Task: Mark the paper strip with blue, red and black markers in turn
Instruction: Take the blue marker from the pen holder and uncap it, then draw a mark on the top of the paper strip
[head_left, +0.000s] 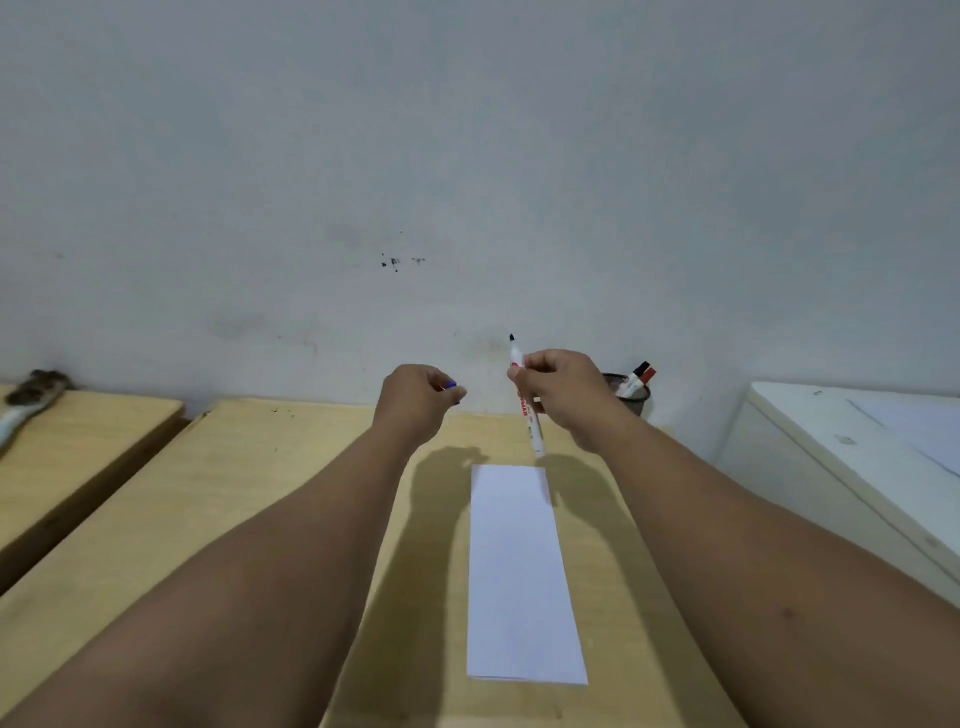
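A white paper strip (524, 571) lies lengthwise on the wooden table (260, 493), and no marks show on it. Above its far end my right hand (566, 389) holds an uncapped marker (527, 410) with a white barrel and red lettering, dark tip pointing up. My left hand (421, 395) is raised to the left of it, fingers closed on a small blue cap (451, 386). A dark mesh pen cup (631, 392) at the back right holds a black-capped and a red-capped marker (641, 375).
A second wooden table (78, 441) stands to the left with a worn brush (31, 397) on it. A white cabinet (857, 467) stands at the right. A grey wall rises right behind the tables.
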